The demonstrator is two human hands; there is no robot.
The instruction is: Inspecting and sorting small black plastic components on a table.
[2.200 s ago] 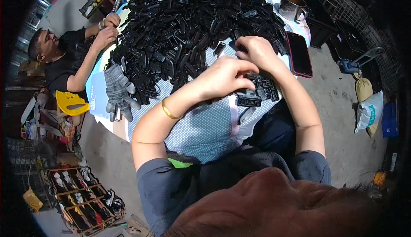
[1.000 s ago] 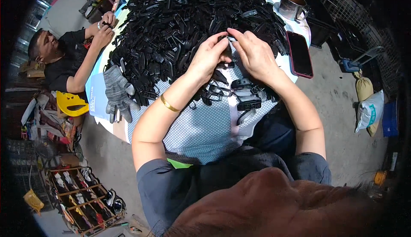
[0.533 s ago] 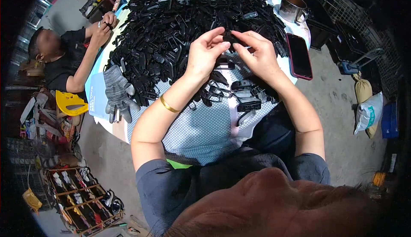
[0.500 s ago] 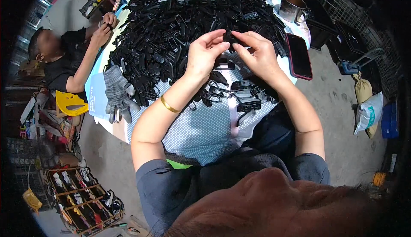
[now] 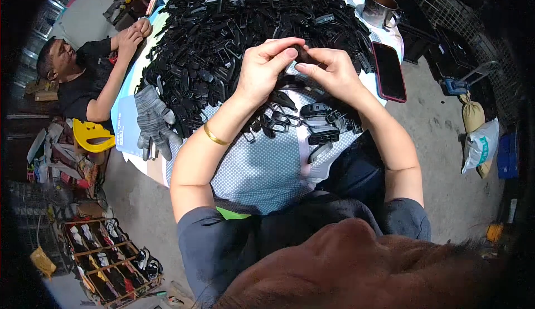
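As left hand [image 5: 263, 68] and right hand [image 5: 334, 73] are pinching a part [image 5: 302, 55] in their fingertips over the table [image 5: 127, 122], presumably steadying it, black pieces [image 5: 323, 136] are lying toward the near edge, perhaps for reach; the pile [image 5: 223, 35] is spreading beyond.

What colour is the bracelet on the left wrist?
The bracelet is gold; the head view shows it best.
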